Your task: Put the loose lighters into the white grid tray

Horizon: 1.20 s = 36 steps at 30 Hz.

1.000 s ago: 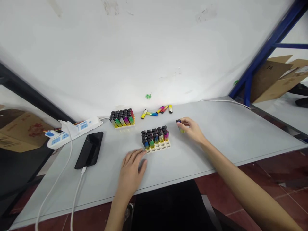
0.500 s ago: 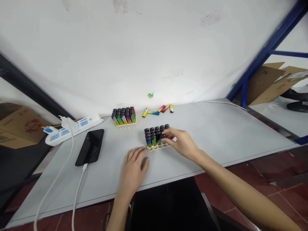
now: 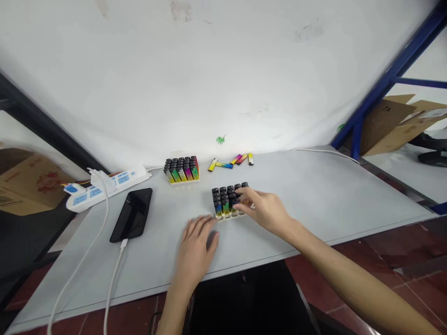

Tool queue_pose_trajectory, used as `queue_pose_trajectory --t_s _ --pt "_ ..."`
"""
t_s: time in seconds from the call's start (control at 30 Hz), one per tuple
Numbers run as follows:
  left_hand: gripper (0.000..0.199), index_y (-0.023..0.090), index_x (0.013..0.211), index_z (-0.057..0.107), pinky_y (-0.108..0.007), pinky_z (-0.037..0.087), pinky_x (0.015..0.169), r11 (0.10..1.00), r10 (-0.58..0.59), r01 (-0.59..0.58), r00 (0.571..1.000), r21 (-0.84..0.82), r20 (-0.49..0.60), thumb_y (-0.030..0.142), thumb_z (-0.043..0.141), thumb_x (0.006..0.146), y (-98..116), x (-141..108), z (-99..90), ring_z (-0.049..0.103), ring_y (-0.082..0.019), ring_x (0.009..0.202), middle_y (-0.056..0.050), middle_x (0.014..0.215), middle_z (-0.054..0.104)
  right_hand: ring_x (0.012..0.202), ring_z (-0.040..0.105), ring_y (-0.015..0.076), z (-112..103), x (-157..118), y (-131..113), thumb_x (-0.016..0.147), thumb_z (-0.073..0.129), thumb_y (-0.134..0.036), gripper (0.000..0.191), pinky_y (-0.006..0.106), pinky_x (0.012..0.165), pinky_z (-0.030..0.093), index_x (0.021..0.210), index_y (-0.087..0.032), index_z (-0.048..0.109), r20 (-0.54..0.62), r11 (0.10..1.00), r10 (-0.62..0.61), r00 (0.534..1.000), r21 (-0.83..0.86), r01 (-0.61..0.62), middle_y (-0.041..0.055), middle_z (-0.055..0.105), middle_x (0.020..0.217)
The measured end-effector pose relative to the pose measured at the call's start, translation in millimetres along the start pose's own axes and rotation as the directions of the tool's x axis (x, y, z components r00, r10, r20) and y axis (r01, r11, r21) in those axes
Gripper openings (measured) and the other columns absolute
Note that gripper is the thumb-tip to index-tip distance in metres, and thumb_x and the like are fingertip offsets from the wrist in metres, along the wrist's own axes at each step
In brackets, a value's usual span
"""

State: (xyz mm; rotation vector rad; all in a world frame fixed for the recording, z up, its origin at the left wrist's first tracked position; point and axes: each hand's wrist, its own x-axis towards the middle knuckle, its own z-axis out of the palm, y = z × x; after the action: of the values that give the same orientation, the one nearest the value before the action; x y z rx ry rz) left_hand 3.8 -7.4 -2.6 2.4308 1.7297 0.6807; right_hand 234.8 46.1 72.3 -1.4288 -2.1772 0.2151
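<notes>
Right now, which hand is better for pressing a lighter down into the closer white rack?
Right, I think: your right hand has its fingers at the black lighter tops in the closer rack. Your left hand rests palm-down on the table near its corner, holding nothing.

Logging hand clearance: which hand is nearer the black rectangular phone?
Left. The left hand lies on the grey tabletop, right of the phone; the right hand is farther right, at the nearer white rack of black-topped lighters.

Right hand [image 3: 267, 210] shifted left — lighter [image 3: 236, 201] carried in, fingers [image 3: 250, 192] at nearer rack [image 3: 225, 217]
</notes>
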Motion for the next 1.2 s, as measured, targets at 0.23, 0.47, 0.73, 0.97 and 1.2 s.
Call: queue_pose_trajectory --t_s 0.23,0.47,0.73,0.97,1.2 --pt "0.033 0.027 0.128 0.059 -0.053 0.035 0.117 1.0 -0.005 0.005 1.0 0.011 -0.002 0.031 0.047 0.098 2 1 -1.2 0.051 -0.025 0.131 -0.002 0.136 0.063 0.078 0.063 0.0203 7 44 66 0.101 0.04 -0.04 0.035 0.03 0.069 0.044 0.098 -0.02 0.068 -0.336 0.983 0.183 0.924 0.043 -0.179 0.0065 0.071 0.087" --pt "0.03 0.028 0.125 0.061 -0.052 0.039 0.113 0.999 -0.02 0.02 1.0 0.027 0.006 0.03 0.048 0.097 5 3 -4.7 0.054 -0.025 0.127 -0.002 0.132 0.065 0.114 0.049 0.0349 49 86 140 0.097 0.044 -0.043 0.052 0.049 0.096 0.038 0.146 -0.027 0.048 -0.081 0.908 0.328 0.941 -0.248 -0.338 0.0175 0.054 0.128" --pt "0.03 0.028 0.125 0.06 -0.051 0.039 0.113 0.999 -0.023 0.023 1.0 0.038 0.003 0.03 0.047 0.098 5 3 -4.6 0.054 -0.025 0.128 -0.002 0.132 0.065 0.108 0.051 0.0313 51 76 138 0.091 0.054 -0.042 0.034 0.042 0.091 0.038 0.113 -0.018 0.061 -0.161 0.906 0.358 0.92 -0.177 -0.384 0.0142 0.062 0.115" --pt "0.03 0.028 0.126 0.058 -0.052 0.038 0.114 0.999 -0.004 0.004 1.0 0.052 -0.004 0.031 0.046 0.098 0 1 -0.2 0.052 -0.025 0.129 -0.002 0.134 0.064 0.111 0.05 0.0351 43 57 140 0.086 0.058 -0.047 0.036 0.048 0.094 0.037 0.103 -0.016 0.067 -0.205 0.845 0.482 0.852 -0.147 -0.514 0.0169 0.062 0.114" --pt "0.031 0.029 0.127 0.057 -0.051 0.036 0.115 0.999 -0.003 0.003 1.0 0.052 -0.009 0.031 0.047 0.098 -2 1 1.9 0.051 -0.024 0.131 -0.001 0.136 0.063 0.101 0.061 0.0249 20 54 140 0.081 0.064 -0.047 0.031 0.041 0.092 0.046 0.094 -0.019 0.061 -0.302 0.76 0.558 0.773 0.56 -0.329 0.0101 0.067 0.105"
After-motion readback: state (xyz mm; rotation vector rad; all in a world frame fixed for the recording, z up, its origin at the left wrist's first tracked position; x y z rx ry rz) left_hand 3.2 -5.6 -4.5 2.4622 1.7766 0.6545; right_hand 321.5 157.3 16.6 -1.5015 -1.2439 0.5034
